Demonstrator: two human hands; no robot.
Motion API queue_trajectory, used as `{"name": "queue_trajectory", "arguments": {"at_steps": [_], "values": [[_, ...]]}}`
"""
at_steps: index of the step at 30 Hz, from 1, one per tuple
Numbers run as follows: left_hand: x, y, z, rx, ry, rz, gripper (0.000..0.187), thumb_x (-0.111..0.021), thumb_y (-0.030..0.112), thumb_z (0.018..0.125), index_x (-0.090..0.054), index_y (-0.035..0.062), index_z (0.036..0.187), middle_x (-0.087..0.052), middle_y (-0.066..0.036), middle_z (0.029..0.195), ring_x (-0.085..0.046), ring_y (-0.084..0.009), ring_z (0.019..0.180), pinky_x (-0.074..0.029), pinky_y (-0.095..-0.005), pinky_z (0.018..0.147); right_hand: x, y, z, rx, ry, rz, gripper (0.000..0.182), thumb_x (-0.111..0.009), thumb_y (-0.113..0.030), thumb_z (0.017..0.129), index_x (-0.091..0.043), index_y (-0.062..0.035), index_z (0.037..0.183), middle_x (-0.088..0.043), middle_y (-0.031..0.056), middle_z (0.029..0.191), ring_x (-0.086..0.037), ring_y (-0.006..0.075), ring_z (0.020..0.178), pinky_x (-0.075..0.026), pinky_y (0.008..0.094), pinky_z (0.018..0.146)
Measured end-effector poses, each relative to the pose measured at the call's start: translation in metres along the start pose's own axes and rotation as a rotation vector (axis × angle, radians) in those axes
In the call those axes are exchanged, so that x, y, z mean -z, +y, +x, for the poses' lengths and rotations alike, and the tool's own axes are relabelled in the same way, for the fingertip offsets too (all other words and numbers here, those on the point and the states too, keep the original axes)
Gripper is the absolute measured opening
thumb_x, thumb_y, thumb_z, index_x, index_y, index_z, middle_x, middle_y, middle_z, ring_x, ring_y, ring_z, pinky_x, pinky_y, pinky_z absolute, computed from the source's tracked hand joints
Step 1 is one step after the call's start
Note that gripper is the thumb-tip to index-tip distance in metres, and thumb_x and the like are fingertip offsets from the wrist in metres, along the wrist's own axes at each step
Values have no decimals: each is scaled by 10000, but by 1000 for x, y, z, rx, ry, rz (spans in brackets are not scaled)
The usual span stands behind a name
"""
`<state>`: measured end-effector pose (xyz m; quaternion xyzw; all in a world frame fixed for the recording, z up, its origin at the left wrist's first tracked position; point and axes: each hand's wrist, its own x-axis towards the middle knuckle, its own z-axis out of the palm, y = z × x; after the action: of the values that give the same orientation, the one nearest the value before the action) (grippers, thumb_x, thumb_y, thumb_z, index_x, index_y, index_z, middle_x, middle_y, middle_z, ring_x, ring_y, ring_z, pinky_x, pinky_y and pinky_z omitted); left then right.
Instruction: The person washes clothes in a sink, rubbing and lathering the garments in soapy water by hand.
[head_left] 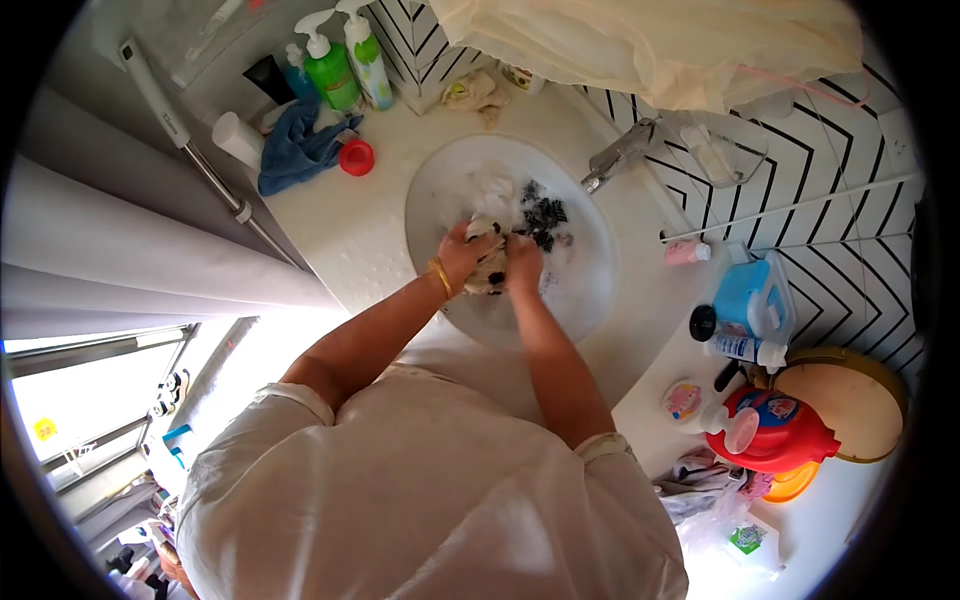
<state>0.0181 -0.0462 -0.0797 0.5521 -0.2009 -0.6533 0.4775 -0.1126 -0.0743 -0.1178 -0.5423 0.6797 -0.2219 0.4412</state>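
Over a white oval washbasin (432,178), both hands grip a bunched, cream cloth with dark spots (488,275). My left hand (463,257), with a yellow band at its wrist, is closed on the cloth's left side. Closed on its right side is my right hand (523,264), whose fingertips are partly hidden. Just beyond the hands, a black-and-white patterned cloth (543,214) lies in the cloudy, sudsy water. Something white, either fabric or foam, shows beside it at the basin's far side.
A metal faucet (620,155) reaches over the basin's far right rim. Pump bottles (332,78), a blue cloth (298,148) and a red round item (356,157) stand at the back left. On the right are a blue container (745,295) and a red detergent bottle (775,430). Cream fabric (650,45) hangs above.
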Motion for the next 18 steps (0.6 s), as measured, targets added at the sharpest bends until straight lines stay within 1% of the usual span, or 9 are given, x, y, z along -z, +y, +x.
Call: {"name": "queue_trajectory", "arguments": {"at_steps": [1,4,5,8,9,11,12,16,18], "values": [[-3,7,-1,-104,-11,100,474,-644,205,779,-441,29,1170,-540,-97,1028,-540,-157,881,-456,-274,729,8,8,10,-113,-94,38,377,-542,-307,825,-490,54,922,-538,175,857,-552,308,758,-424,419,626],[5,-4,27,-456,251,287,563,-666,228,745,-419,24,1207,-531,-168,1078,-553,-230,932,-454,-317,770,-7,33,8,-443,118,535,397,-528,-335,837,-475,31,981,-539,168,874,-559,296,776,-433,409,638],[14,-7,37,-554,387,522,642,-663,296,739,-384,23,1248,-469,-209,1169,-487,-270,1057,-419,-360,844,6,-4,-21,-392,79,274,373,-540,-280,832,-468,15,1049,-516,180,971,-544,300,894,-453,394,711],[25,-19,38,-259,487,749,652,-616,322,788,-325,36,1296,-420,-163,1252,-452,-262,1112,-415,-325,869,-15,51,-34,276,-354,-687,432,-545,-228,821,-413,1,1162,-471,198,1104,-477,347,1013,-402,452,818],[26,-24,34,-65,416,494,678,-604,358,786,-307,45,1308,-417,-160,1258,-440,-272,1127,-403,-340,886,-13,60,-31,308,-398,-682,437,-539,-156,813,-398,-8,1199,-463,202,1131,-472,370,1015,-419,453,805],[23,-26,21,305,255,-16,731,-581,431,783,-272,63,1333,-410,-152,1269,-416,-293,1157,-379,-369,919,-9,72,-5,-206,-293,-486,441,-539,-138,807,-392,-9,1202,-467,202,1126,-487,367,998,-438,444,777],[21,-22,17,395,274,-36,728,-564,454,783,-277,70,1330,-412,-147,1269,-419,-296,1153,-390,-379,907,-10,75,7,-456,-233,-381,443,-539,-130,804,-389,-9,1203,-470,203,1123,-494,365,989,-448,440,763],[15,-5,4,608,269,-198,682,-489,532,789,-346,81,1281,-437,-123,1247,-449,-280,1112,-433,-386,852,4,24,-20,-459,-34,641,334,-561,-143,808,-480,9,1094,-556,56,816,-543,183,708,-444,305,570],[25,-20,21,581,63,-412,667,-475,560,779,-400,79,1234,-445,-110,1241,-457,-256,1100,-434,-374,850,15,-12,-52,-116,-272,606,295,-567,-175,777,-523,5,1006,-541,142,944,-561,232,762,-451,345,606]]}}
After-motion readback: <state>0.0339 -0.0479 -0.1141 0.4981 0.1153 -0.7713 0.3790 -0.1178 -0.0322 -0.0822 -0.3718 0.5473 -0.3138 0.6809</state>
